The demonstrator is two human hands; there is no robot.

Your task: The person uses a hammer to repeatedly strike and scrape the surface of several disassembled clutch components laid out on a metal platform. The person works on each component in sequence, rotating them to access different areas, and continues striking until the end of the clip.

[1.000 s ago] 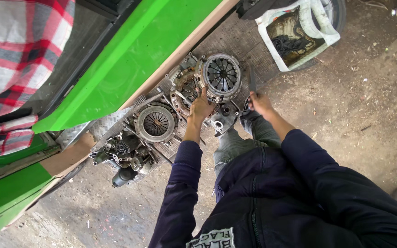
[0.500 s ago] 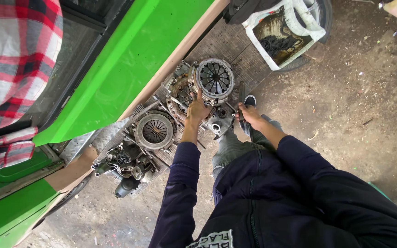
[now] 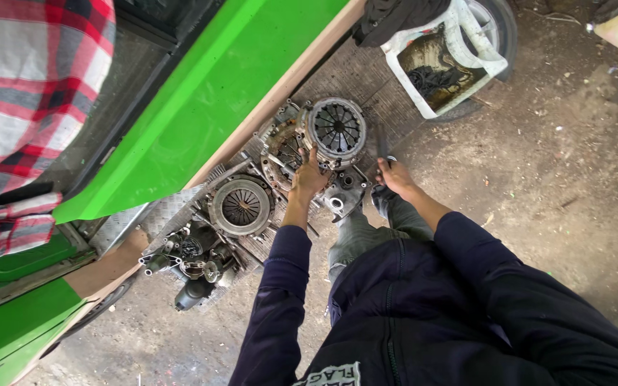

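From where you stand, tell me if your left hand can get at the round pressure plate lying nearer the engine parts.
Probably yes: the left hand rests just beside that pressure plate, and nothing visible lies across the gap between them.

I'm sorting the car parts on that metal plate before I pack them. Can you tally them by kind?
Round clutch parts: 3 – cover by the left hand, disc under it, plate
Small housing: 1, beside the right hand
Dark clustered assembly: 1
Total: 5

Dirt floor (image 3: 552, 164), littered; green vehicle body (image 3: 209, 93) left; white tub (image 3: 441, 61) top; daylight.
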